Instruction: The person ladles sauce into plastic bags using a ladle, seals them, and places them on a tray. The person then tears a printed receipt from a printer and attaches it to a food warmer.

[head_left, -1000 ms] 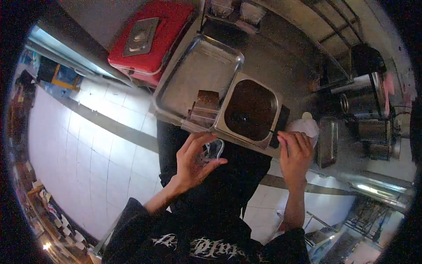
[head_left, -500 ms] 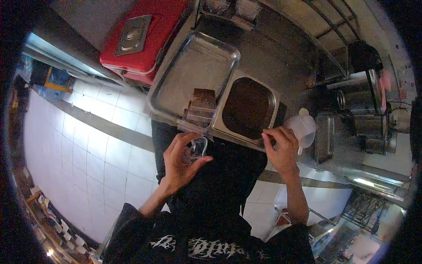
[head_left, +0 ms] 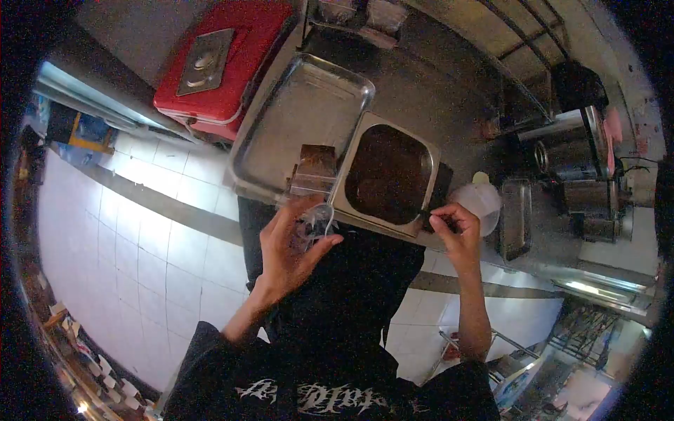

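Observation:
My left hand is wrapped round a clear plastic container, just below the counter's front edge. My right hand has its fingers pinched at the lower right corner of a square metal pan filled with dark brown contents; what the fingers hold is too small to make out. Left of the pan lies a large metal tray, with clear-wrapped brown pieces at its near corner. A whitish plastic vessel stands just right of my right hand.
A red cooler with a metal lid on top stands at the upper left. A narrow metal tray lies to the right, with metal pots beyond it. Clear containers sit at the back on a rack.
The view has shifted slightly. My left hand keeps hold of the clear container near the counter edge. My right hand moved in over the pan's near edge, then back to its corner.

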### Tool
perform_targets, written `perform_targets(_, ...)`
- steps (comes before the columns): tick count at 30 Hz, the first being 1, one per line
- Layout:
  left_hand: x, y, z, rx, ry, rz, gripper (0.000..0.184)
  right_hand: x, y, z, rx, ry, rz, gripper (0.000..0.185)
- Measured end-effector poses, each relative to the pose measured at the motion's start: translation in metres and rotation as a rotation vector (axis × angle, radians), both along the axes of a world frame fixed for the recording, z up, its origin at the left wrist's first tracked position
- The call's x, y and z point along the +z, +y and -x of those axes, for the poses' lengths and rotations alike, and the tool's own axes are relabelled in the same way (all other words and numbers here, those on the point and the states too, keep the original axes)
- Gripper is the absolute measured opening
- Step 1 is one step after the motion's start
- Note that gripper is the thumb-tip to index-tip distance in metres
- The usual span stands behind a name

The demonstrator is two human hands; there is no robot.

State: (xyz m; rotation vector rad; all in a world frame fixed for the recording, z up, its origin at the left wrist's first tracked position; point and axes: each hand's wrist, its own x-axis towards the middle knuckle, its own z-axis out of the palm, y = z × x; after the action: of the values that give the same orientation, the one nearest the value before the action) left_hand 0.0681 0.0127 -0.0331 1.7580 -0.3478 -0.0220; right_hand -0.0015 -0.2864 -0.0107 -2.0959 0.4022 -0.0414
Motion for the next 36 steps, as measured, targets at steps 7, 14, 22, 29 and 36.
perform_targets(7, 0.033, -0.027, -0.020, -0.015, -0.076, -0.135, 0.056, 0.056, -0.024, -0.002, 0.017, -0.068, 0.057, 0.011)
perform_targets(14, 0.044, -0.052, -0.032, -0.019, -0.188, -0.096, 0.055, 0.102, -0.042, 0.000, -0.055, -0.056, 0.031, 0.015)
perform_targets(22, 0.043, -0.063, -0.034, -0.016, -0.191, -0.104, 0.053, 0.088, -0.055, 0.009, -0.041, -0.054, 0.050, 0.013)
perform_targets(29, 0.055, -0.075, -0.036, -0.035, -0.180, -0.156, 0.053, 0.129, -0.059, 0.005, -0.078, -0.216, 0.139, 0.012)
perform_targets(36, 0.076, -0.091, -0.036, -0.093, -0.227, -0.105, 0.052, 0.152, -0.045, -0.010, -0.042, -0.237, 0.171, 0.013)
